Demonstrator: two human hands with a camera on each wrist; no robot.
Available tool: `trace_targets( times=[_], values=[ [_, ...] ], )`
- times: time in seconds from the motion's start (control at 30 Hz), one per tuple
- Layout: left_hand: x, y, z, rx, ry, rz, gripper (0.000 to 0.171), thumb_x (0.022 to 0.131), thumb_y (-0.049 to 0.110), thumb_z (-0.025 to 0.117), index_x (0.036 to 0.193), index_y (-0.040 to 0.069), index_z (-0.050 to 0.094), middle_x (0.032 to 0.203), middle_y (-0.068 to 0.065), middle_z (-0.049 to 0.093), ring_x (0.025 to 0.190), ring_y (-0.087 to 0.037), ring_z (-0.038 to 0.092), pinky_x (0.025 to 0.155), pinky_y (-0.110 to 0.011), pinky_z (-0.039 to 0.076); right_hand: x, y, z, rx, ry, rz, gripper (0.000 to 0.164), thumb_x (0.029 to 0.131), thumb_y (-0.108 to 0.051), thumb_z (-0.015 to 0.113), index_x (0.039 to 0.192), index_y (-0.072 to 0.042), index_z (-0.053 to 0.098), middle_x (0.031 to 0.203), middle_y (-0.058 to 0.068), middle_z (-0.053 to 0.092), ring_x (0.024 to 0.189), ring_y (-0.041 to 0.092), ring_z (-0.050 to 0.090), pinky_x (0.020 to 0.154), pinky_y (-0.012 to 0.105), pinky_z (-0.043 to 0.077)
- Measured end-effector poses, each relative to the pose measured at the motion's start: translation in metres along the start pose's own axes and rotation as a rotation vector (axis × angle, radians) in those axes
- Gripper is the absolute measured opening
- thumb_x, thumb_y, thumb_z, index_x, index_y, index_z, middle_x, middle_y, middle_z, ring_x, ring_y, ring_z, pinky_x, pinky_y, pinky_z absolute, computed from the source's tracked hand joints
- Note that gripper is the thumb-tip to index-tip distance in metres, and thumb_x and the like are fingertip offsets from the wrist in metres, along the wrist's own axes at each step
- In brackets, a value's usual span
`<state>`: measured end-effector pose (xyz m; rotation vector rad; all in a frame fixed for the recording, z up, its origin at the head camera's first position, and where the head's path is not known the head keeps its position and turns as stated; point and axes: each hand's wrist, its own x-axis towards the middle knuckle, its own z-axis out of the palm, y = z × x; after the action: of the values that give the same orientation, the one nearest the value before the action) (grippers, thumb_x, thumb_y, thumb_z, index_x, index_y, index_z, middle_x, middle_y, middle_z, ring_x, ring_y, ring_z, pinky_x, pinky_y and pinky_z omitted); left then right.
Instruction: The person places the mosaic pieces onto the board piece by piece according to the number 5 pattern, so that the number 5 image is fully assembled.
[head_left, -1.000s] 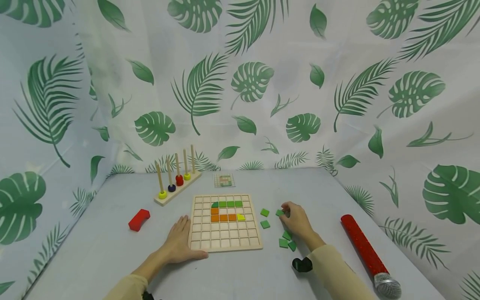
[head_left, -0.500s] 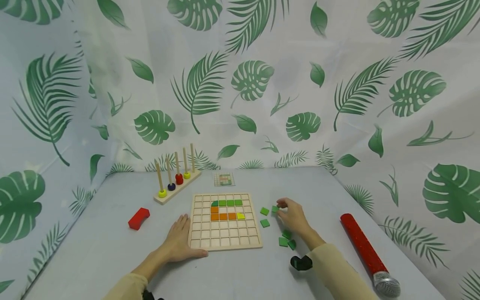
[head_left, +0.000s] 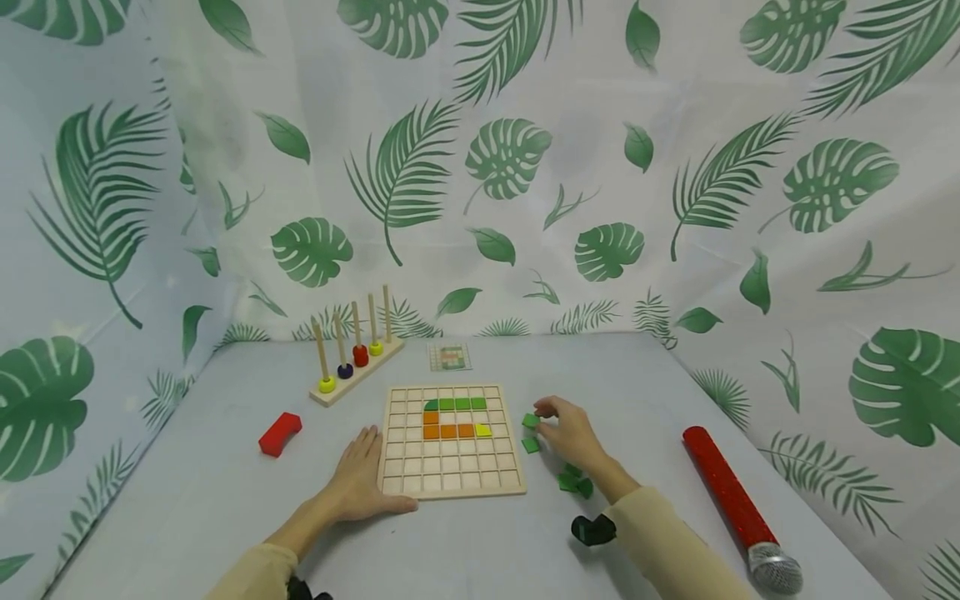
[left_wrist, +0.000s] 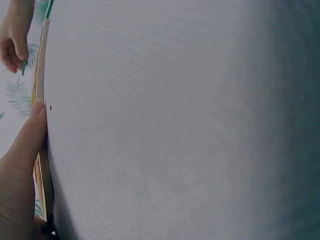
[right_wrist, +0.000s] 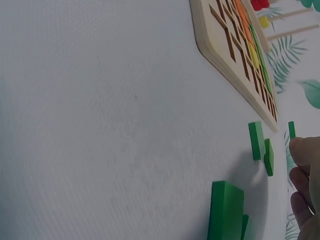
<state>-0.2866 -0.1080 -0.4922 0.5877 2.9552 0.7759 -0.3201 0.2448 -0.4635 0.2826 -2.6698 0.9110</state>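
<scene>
My left hand (head_left: 360, 482) rests on the table at the near left corner of the wooden grid board (head_left: 453, 483). Its fingers lie along the left side, and in the left wrist view the thumb (left_wrist: 27, 135) touches the near edge. Right of the board, my right hand (head_left: 572, 433) pinches a green square tile (right_wrist: 292, 129) between thumb and fingertips, raised off the table. Two loose green tiles (right_wrist: 256, 140) lie below it near the board. On the grid, green tiles (head_left: 462, 404), orange tiles (head_left: 447, 431) and a yellow tile (head_left: 483, 430) form a C-like outline.
Several green tiles (head_left: 573, 481) lie close to my right wrist. A red glittery microphone (head_left: 731, 492) lies at the right. A red curved block (head_left: 280, 434) is at the left. Behind the board are a pegged stand with rings (head_left: 360, 371) and a small pattern card (head_left: 450, 357).
My right hand has moved left toward the board with the green tile, over the loose tiles there. My left hand has stayed against the board.
</scene>
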Motion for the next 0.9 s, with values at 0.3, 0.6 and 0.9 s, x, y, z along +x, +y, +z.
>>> trace_targets(
  times=[0.3,0.6,0.9],
  values=[
    [0.001,0.001,0.000,0.001,0.000,-0.005,0.124,0.054,0.073,0.062,0.139,-0.005,0.014,0.144,-0.023,0.011,0.132,-0.035,0.006,0.106,-0.048,0.008,-0.003,-0.018,0.013,0.022,-0.040,-0.049,0.029,0.075,-0.005,0.068,0.103,-0.005,0.059,0.092,0.002,0.062,0.090,0.017,0.057,0.083,0.039,0.046],
    [0.003,-0.002,0.002,0.008,-0.005,-0.011,0.126,0.053,0.075,0.060,0.139,-0.003,0.013,0.145,-0.021,0.010,0.133,-0.032,0.005,0.106,-0.047,0.007,-0.005,-0.029,0.032,0.036,-0.096,-0.152,0.029,0.075,-0.004,0.067,0.103,-0.005,0.059,0.093,0.000,0.062,0.088,0.014,0.057,0.077,0.032,0.049],
    [0.004,-0.005,0.004,0.022,0.010,0.007,0.125,0.054,0.074,0.061,0.138,-0.006,0.014,0.144,-0.022,0.011,0.132,-0.034,0.007,0.105,-0.048,0.009,-0.007,-0.040,0.043,0.041,-0.152,-0.167,0.029,0.076,-0.006,0.066,0.104,-0.006,0.058,0.095,0.001,0.061,0.088,0.011,0.057,0.076,0.025,0.049]
  ],
)
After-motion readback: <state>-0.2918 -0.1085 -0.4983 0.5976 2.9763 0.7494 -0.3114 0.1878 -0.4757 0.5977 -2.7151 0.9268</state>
